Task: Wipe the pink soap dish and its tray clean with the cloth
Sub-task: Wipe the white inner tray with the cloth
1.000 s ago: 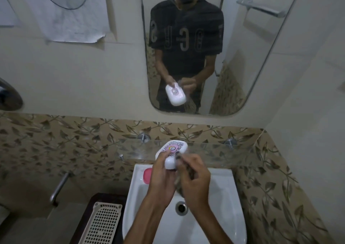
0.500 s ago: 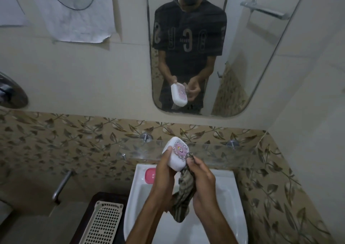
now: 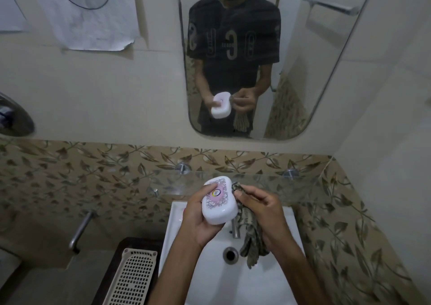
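Note:
My left hand (image 3: 198, 220) grips the pale pink soap dish (image 3: 219, 202) above the white sink (image 3: 233, 279), its patterned top turned toward me. Just right of the dish, my right hand (image 3: 263, 208) pinches a striped brownish cloth (image 3: 250, 237); the cloth's top corner touches the dish's right edge and the rest hangs down over the basin. The pink tray seen earlier on the sink's back left corner is hidden behind my left hand.
A glass shelf (image 3: 291, 188) runs across the wall just behind the dish. The tap (image 3: 235, 229) stands under my hands, with the drain (image 3: 230, 254) below. A cream perforated basket (image 3: 131, 279) sits left of the sink. The mirror (image 3: 256, 59) reflects a person.
My left hand turned the dish from edge-on to top-facing and lowered it slightly. The cloth went from bunched against the dish to hanging loose from my right hand.

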The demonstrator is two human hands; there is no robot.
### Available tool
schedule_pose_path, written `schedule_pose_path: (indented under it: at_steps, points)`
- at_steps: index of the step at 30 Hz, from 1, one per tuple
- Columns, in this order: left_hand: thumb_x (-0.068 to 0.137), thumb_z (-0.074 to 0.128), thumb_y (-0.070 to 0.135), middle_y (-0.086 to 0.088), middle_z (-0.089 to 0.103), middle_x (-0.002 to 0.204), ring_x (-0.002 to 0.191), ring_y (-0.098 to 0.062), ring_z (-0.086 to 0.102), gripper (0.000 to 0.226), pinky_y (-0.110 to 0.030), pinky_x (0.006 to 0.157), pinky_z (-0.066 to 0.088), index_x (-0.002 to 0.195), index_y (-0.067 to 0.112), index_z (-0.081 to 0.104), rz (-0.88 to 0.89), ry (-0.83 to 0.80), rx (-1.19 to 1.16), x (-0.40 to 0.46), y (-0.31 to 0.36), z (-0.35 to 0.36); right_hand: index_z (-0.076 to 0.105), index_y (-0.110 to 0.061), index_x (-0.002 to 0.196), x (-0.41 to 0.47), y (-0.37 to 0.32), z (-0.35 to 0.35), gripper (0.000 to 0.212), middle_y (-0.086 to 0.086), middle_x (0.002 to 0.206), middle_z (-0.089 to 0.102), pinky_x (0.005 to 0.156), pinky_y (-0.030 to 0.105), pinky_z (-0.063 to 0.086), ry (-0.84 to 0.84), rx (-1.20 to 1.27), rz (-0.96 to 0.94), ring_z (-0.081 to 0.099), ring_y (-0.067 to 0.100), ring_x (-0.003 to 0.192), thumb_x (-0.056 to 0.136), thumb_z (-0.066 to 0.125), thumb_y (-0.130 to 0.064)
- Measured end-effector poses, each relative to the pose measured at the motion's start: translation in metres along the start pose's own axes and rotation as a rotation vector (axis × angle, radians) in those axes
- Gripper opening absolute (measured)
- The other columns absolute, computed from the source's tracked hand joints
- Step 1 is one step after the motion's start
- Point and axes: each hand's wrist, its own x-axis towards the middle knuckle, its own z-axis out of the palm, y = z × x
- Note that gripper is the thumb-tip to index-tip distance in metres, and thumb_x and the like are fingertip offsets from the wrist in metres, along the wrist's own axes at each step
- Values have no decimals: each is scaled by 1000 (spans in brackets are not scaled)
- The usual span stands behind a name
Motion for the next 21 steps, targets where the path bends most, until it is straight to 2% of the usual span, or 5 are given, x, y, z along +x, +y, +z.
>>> schedule_pose_path:
  at_steps: [6,9,13,17,21]
  points:
    - [83,71,22,-8,75,82,74,-22,77,26,-35,64,62,104,7,65,159,70,-146,6,-12,14,81,-27,96,-15,29,11,26,-7,98,76,78,15,55,272,-252,-333,73,8,94,91,77,-2]
    - [97,65,27,-14,70,113,108,-29,68,38,-44,89,55,129,7,61,178,120,-202,5,-10,20,82,-31,100,-22,43,17,31,-8,99,70,74,15,55,288,-268,-421,71,8,91,92,75,-2]
    - [101,60,29,-21,64,113,107,-32,62,44,-47,99,51,136,3,54,173,126,-201,8,-14,26,82,-25,107,-27,54,25,32,-7,102,64,74,14,53,239,-405,-570,68,8,92,90,76,1]
    - [104,58,27,-26,54,130,125,-35,54,59,-48,109,47,150,-5,41,285,190,-187,12,-24,25,76,-34,100,-2,41,15,36,-1,100,67,74,17,53,407,-371,-457,66,5,89,92,74,1]
    - [100,62,38,-24,53,132,125,-33,52,68,-49,122,36,151,-2,42,202,196,-277,17,-14,28,83,-19,103,-12,57,25,25,-10,100,71,75,16,54,245,-507,-663,70,6,91,87,77,-1]
